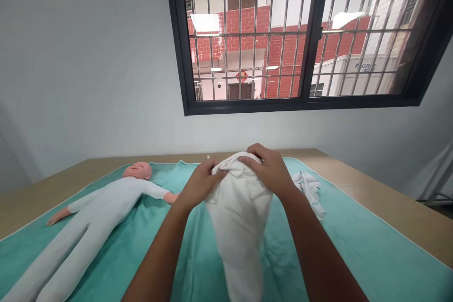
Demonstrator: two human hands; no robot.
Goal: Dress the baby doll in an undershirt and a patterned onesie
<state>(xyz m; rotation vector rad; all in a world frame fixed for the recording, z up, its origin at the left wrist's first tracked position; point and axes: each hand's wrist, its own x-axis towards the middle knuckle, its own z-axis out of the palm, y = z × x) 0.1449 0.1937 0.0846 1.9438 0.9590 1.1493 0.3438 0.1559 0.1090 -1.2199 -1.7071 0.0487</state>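
Note:
A white cloth garment (240, 217) hangs down in front of me, its upper edge bunched between my two hands. My left hand (201, 181) pinches its top left edge, thumb toward me. On the other side my right hand (267, 170) grips the top right edge, with the thumb over the fabric and the fingers behind it. The garment's lower end runs out of the bottom of the picture, and its exact kind cannot be made out. To the left, a baby doll (116, 198) in a white cloth body lies on its back, arms spread, one doll hand near my left wrist.
A turquoise blanket (354, 245) covers most of the wooden table (357, 177). Right of my right hand lies a crumpled white printed cloth (309, 191). Behind the table stand a pale wall (106, 66) and a dark-framed window (247, 105) with metal bars.

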